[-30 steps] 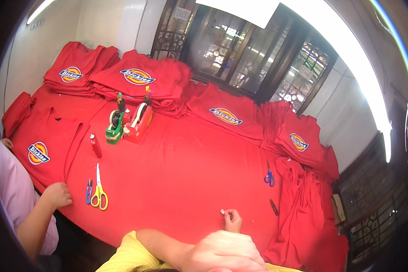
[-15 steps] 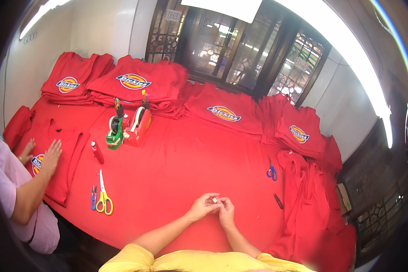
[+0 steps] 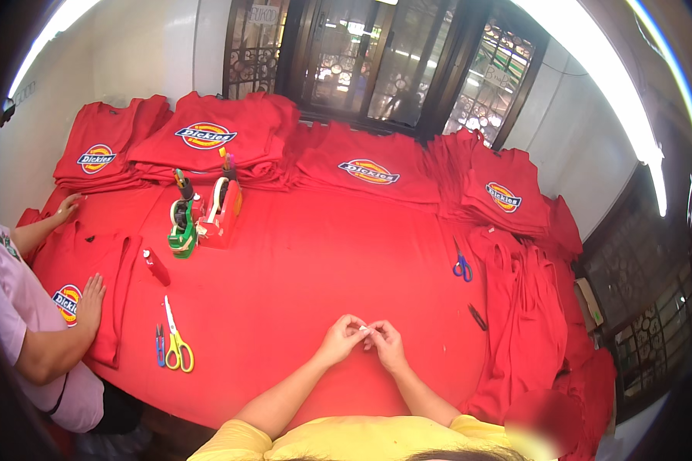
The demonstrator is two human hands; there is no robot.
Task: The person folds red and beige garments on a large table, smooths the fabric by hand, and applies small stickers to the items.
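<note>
My left hand (image 3: 338,340) and my right hand (image 3: 387,347) meet at the fingertips above the red cloth (image 3: 284,300) near the table's front. Pinched between them is a small white piece (image 3: 364,329), perhaps paper or a label; its kind is too small to tell. Both hands seem to hold it. Off to the left lie yellow-handled scissors (image 3: 179,349) and blue thread snips (image 3: 161,347). To the right are blue-handled scissors (image 3: 462,268) and a dark, slim tool or pen (image 3: 477,316).
Folded red shirts (image 3: 369,169) with a printed badge line the far side. Loose red garments (image 3: 515,307) lie at right. A green tape dispenser (image 3: 183,230), a red tape dispenser (image 3: 221,215) and a red bottle-like object (image 3: 156,267) stand left. A co-worker's hand (image 3: 91,303) presses a shirt.
My view has shifted slightly. My hands stay together, their fingers repositioned around the white piece. The co-worker's hands have moved apart, one reaching up toward the far side of the shirt.
</note>
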